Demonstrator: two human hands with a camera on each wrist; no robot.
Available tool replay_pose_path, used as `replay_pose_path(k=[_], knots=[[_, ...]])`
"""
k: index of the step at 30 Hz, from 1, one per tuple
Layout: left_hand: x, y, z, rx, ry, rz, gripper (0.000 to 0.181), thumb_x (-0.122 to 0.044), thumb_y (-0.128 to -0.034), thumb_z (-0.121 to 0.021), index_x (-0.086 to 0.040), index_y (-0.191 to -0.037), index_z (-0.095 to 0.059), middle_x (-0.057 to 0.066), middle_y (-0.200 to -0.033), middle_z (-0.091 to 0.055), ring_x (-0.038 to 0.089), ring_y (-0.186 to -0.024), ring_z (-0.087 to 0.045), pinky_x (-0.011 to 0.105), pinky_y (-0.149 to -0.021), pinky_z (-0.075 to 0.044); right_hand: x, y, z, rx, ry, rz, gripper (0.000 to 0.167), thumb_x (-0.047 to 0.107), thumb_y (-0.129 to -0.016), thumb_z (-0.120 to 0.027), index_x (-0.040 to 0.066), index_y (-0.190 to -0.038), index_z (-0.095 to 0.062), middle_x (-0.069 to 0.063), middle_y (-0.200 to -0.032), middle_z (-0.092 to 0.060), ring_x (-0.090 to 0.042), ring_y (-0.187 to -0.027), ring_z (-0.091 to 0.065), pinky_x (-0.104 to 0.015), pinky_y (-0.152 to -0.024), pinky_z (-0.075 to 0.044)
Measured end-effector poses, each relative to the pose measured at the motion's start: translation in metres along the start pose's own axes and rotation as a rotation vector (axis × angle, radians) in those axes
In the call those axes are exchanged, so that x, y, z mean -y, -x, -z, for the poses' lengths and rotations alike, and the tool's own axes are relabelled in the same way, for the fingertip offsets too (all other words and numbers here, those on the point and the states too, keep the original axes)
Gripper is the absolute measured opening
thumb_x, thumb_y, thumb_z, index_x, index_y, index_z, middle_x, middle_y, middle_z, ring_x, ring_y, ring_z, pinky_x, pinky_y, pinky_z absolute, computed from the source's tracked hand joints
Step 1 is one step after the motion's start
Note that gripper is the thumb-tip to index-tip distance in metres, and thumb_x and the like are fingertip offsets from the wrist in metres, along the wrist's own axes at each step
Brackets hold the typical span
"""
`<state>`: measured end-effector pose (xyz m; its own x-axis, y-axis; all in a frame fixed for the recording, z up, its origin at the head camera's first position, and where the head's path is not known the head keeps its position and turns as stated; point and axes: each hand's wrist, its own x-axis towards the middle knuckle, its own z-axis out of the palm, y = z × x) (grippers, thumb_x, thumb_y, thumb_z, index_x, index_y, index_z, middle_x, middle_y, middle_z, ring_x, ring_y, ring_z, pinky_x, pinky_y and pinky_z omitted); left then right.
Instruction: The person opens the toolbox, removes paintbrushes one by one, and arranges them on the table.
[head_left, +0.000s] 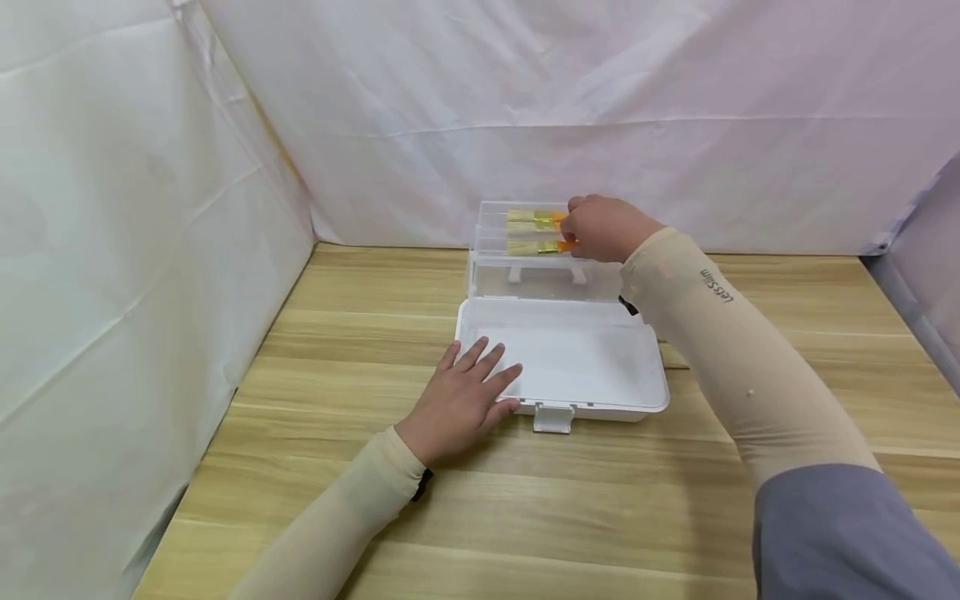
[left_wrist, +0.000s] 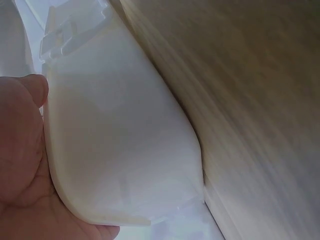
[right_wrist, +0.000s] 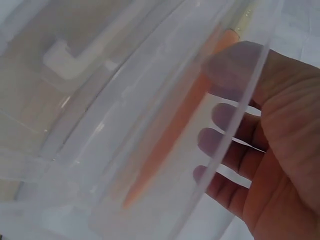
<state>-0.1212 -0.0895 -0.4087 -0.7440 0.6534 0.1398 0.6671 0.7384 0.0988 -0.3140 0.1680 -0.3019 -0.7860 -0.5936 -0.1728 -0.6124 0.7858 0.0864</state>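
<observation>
A white plastic storage box [head_left: 577, 367] stands opened on the table, with clear tiers raised at its back. My left hand [head_left: 461, 408] rests on the box's front left corner, fingers spread over the rim; the left wrist view shows its thumb [left_wrist: 35, 89] at that rim. Paintbrushes [head_left: 531, 247] with pale bristles and orange handles lie in the clear upper tray [head_left: 491, 242]. Reaching into this tray, my right hand [head_left: 611, 227] pinches an orange handle [right_wrist: 172, 125], seen through the cloudy tray wall in the right wrist view. The hand hides the handle ends in the head view.
White cloth [head_left: 525, 83] hangs close behind the box and along the left side. A white latch [head_left: 553, 418] juts from the box's front. The wooden table [head_left: 360, 333] extends to both sides.
</observation>
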Motion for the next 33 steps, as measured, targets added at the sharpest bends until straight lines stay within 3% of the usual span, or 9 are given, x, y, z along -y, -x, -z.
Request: replay_pose_path(k=[10,17,25,33], knots=[[0.002,0.002,0.0,0.003,-0.006,0.01,0.05,-0.048,-0.105,-0.042,-0.021,-0.145,-0.053,0.012,-0.151,-0.045,0.033,-0.145,-0.03,0.056,-0.116,-0.017,0.004,0.004,-0.008,-0.16,-0.008,-0.014,0.022,0.012,-0.091,-0.071,0.002,-0.11,-0.067,-0.013,-0.1,-0.058,-0.03,-0.091,-0.05,-0.042,-0.086,-0.048],[0.003,0.001,0.001,-0.003,-0.006,0.006,0.05,-0.048,-0.1046,-0.043,-0.021,-0.145,-0.053,0.012,-0.152,-0.045,0.033,-0.145,-0.031,0.056,-0.116,-0.017,0.009,0.01,-0.005,-0.27,0.072,-0.032,0.026,0.009,-0.092,-0.067,0.004,-0.117,-0.063,-0.014,-0.103,-0.061,-0.031,-0.09,-0.054,-0.05,-0.081,-0.05],[0.004,0.001,0.001,0.018,-0.001,0.011,0.051,-0.049,-0.1049,-0.042,-0.021,-0.146,-0.052,0.012,-0.152,-0.043,0.033,-0.146,-0.029,0.056,-0.117,-0.016,0.013,0.023,-0.001,-0.264,0.092,-0.056,0.033,0.008,-0.09,-0.068,0.002,-0.122,-0.062,-0.018,-0.105,-0.06,-0.032,-0.09,-0.052,-0.046,-0.079,-0.052],[0.005,0.001,0.0,0.042,0.004,0.017,0.051,-0.05,-0.1052,-0.04,-0.022,-0.147,-0.051,0.011,-0.153,-0.043,0.032,-0.146,-0.028,0.056,-0.117,-0.015,0.011,0.046,-0.003,-0.316,0.065,-0.047,0.021,0.002,-0.09,-0.058,0.002,-0.111,-0.063,-0.015,-0.093,-0.057,-0.031,-0.083,-0.05,-0.044,-0.072,-0.05]])
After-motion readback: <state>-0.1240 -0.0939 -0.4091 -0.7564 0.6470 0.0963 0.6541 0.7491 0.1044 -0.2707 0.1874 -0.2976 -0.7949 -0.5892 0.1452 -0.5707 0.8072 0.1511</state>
